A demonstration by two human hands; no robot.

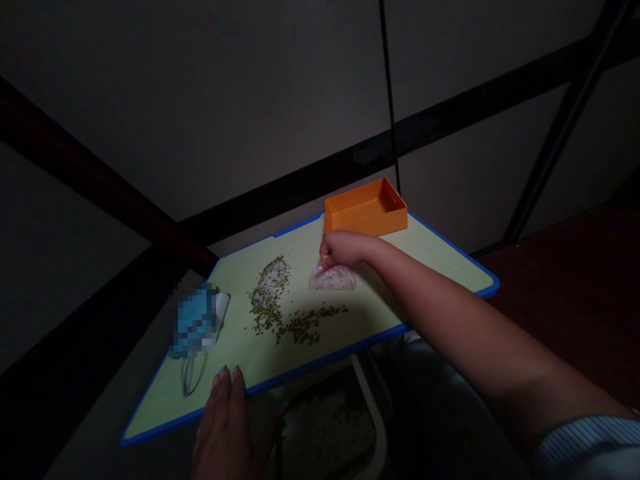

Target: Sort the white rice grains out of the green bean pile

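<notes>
Right hand: your right hand [345, 251] is curled, thumb and forefinger pinching the upper left edge of a translucent half-round piece [336, 279].
Half-round piece: it is on the board [435, 257], right of the grains and apart from them; it may be a scraper, though the dim light leaves that uncertain.
Left hand: your left hand [223, 417] is extended at the board's near edge, fingers nearly together, thumb apart, pinching nothing that shows.
Grains: a pale patch [273, 280] with greenish grains around it joins a darker strip [307, 325] nearer you.
Progress: you have the piece in your grip; the grains look partly grouped, but both patches are loose and run together, so separating or gathering them seems unfinished.
Orange box: the orange box [363, 219] stands at the board's far edge, beyond your right hand.
Sides: a blurred blue item [194, 319] lies at left; dark specks show in a tray [379, 427] below.
</notes>
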